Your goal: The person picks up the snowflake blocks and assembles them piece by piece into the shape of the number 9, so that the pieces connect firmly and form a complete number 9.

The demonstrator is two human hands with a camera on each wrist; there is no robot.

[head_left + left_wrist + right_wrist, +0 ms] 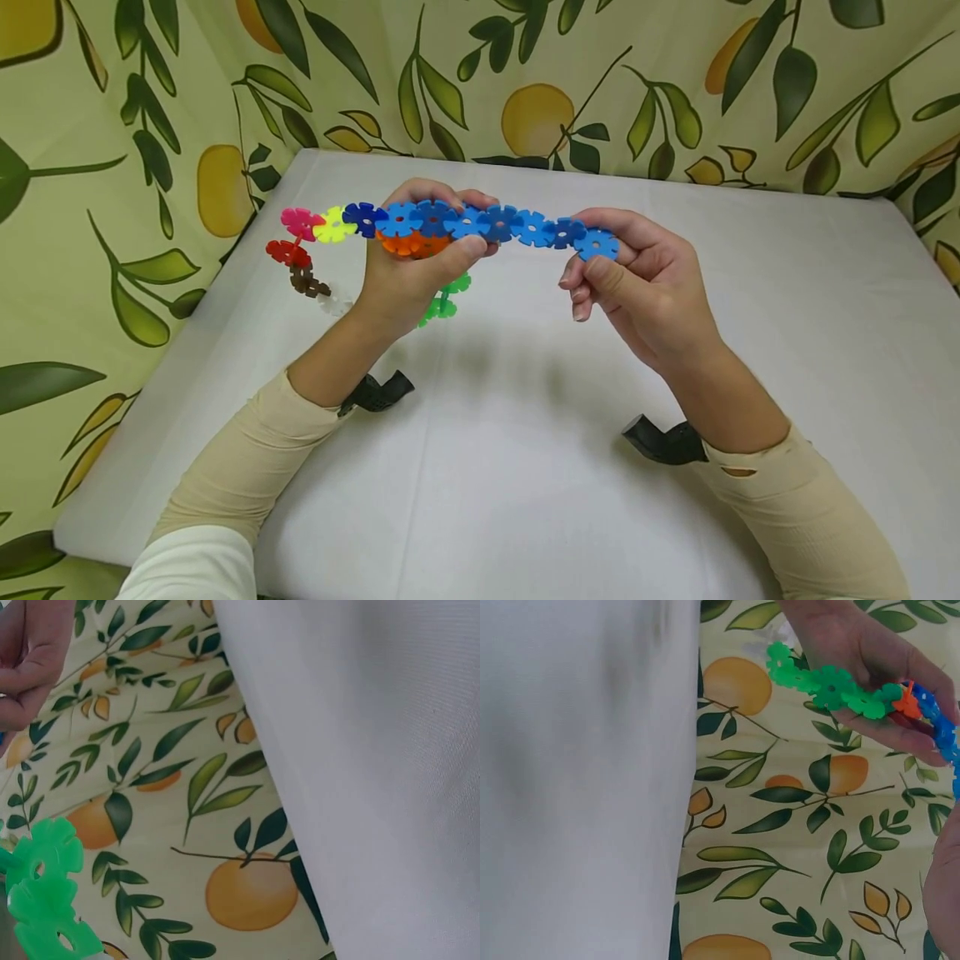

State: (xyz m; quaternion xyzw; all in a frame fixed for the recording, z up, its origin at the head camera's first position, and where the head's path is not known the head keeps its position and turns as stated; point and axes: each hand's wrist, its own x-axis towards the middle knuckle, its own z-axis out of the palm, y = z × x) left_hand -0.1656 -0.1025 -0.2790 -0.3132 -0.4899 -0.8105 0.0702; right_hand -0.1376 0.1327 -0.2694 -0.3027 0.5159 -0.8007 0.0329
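A chain of flower-shaped interlocking plastic discs (468,222) hangs in the air over the table. My left hand (405,279) grips its middle between thumb and fingers, where blue discs pass in front of orange discs (400,244). My right hand (660,287) pinches the light-blue disc (596,245) at the chain's right end. To the left, a dark-blue, a yellow, a pink and a red disc (288,253) lead down to brown discs (307,282) and whitish ones. Green discs (832,686) dangle below the left hand; the palm hides part of the chain.
Beneath both hands is a table (510,483) covered in white cloth. A curtain (480,75) with leaves and yellow fruit hangs behind and at the left. Black wrist mounts (667,440) jut inward from the beige sleeves (247,454).
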